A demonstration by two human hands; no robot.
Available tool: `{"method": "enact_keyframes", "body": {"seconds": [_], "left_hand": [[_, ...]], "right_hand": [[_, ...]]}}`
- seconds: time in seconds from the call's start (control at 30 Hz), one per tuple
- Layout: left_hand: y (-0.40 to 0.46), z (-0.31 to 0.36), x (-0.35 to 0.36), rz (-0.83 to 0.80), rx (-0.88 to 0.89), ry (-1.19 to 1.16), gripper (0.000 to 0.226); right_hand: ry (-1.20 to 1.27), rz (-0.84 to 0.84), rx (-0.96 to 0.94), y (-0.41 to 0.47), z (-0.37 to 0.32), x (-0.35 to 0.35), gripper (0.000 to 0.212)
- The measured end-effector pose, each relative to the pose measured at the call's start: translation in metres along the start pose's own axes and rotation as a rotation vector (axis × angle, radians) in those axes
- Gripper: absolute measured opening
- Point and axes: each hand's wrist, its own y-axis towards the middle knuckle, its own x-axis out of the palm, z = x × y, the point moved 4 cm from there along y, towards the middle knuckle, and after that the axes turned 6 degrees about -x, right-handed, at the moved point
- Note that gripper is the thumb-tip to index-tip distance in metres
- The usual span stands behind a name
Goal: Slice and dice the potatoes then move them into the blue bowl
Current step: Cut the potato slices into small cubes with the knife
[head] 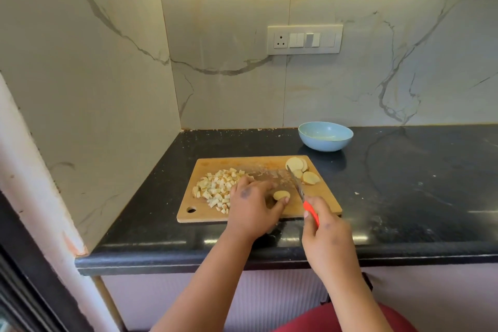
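Observation:
A wooden cutting board (320,197) lies on the black counter. A pile of diced potato (215,187) covers its left half. Several round potato slices (301,170) sit at its far right corner. My left hand (253,205) rests on the board and pinches one potato slice (281,195) between thumb and fingers. My right hand (327,234) grips the orange handle of a knife (296,183), whose blade points away over the board, just right of the held slice. The blue bowl (325,135) stands behind the board near the wall, with nothing visible inside.
A marble wall with a switch panel (304,39) rises behind the counter (417,183), and a side wall closes off the left. The counter's front edge runs just below the board. Bare black countertop stretches to the right.

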Motion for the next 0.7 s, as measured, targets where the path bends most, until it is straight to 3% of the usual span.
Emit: {"method": "enact_keyframes", "body": {"seconds": [0.13, 0.33, 0.53, 0.7], "left_hand": [[0.001, 0.001, -0.003, -0.007, -0.021, -0.055, 0.048], [0.003, 0.002, 0.002, -0.003, 0.020, 0.017, 0.027], [0.004, 0.004, 0.005, 0.009, 0.029, 0.132, 0.043], [0.001, 0.006, 0.001, -0.046, 0.001, 0.066, 0.060]], "right_hand": [[0.023, -0.066, 0.082, 0.003, 0.006, -0.001, 0.022], [-0.043, -0.103, 0.054, -0.006, 0.003, 0.003, 0.021], [-0.079, -0.114, 0.057, -0.006, 0.001, 0.005, 0.016], [-0.137, -0.187, 0.082, 0.002, -0.002, 0.008, 0.016]]}}
